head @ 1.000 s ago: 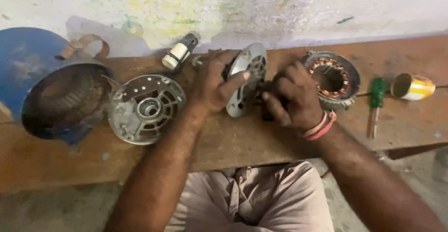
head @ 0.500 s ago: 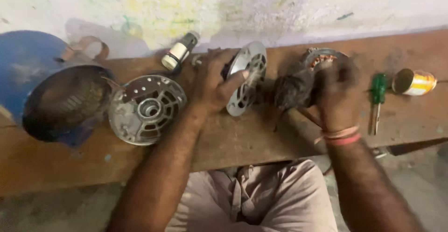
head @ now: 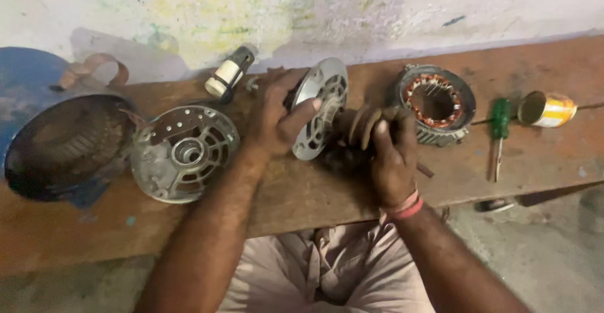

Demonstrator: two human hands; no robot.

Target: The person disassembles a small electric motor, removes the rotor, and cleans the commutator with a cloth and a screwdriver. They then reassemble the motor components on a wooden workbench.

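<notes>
My left hand [head: 277, 118] grips a round silver motor end cover [head: 322, 115] standing on edge on the wooden bench [head: 302, 193]. My right hand [head: 391, 156] is closed around a dark rotor [head: 355, 127] pressed against that cover's right side. A stator with copper windings [head: 435, 102] lies just right of my right hand. A second silver end cover [head: 184, 152] lies flat to the left of my left forearm.
A blue motor housing [head: 56, 130] sits at the far left. A small black-and-white cylinder [head: 229, 72] lies near the wall. A green-handled screwdriver [head: 500, 127] and a yellow tin can [head: 546, 108] lie at the right. A painted wall runs behind the bench.
My right hand took the dark rotor out to the right near the stator, then brought it back against the upright cover. My left hand kept hold of the cover.
</notes>
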